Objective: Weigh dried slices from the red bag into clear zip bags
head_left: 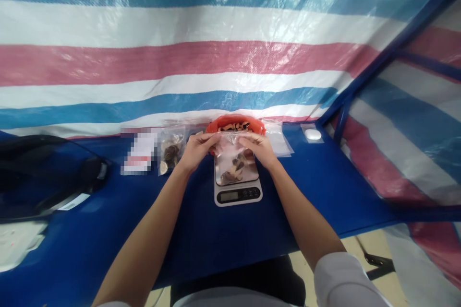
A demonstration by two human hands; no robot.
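Both my hands pinch the top edge of a clear zip bag [227, 151] holding several brown, dried-looking pieces. My left hand [197, 150] grips its left corner and my right hand [261, 147] its right corner. Under and behind the bag is a white kitchen scale [238, 200] with a metal plate and a dark display strip; I cannot read the display. Whether the bag rests on the plate is hard to tell. Just behind my hands an orange-red bag [236, 120] lies open, full of brown and pale pieces.
Left of my hands lie a filled clear bag [172, 153] and a blurred-out white packet [139, 153]. Flat clear bags [281, 139] lie to the right, with a white oval object [312, 134] beyond. A black strapped item [54, 172] and a white power strip [19, 242] occupy the far left. Striped sheeting [180, 62] backs the blue table [317, 192].
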